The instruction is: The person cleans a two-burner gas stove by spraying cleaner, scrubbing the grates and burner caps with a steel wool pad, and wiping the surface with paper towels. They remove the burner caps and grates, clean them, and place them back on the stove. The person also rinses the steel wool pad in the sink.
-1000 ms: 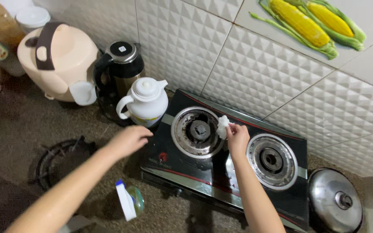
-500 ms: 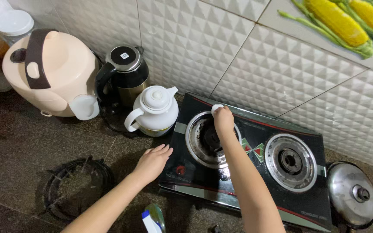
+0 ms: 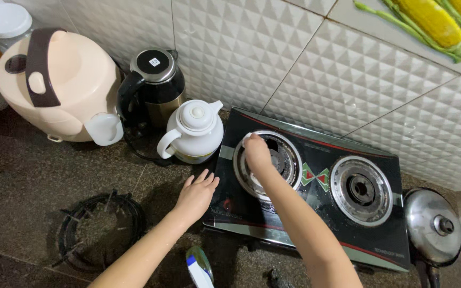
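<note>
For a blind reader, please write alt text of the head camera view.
A person's right hand presses a white cloth on the left burner of a black gas stove, while the left hand rests flat at its edge beside a white teapot.

Wall [image 3: 348, 80]: white tiles with raised diamond relief, grey grout lines; the upper right tile carries a corn-cob picture [image 3: 428, 21]. Bench [image 3: 22, 181]: dark speckled stone, extending left of the fingers. Lighting: even, soft, with no hard shadows.
</note>
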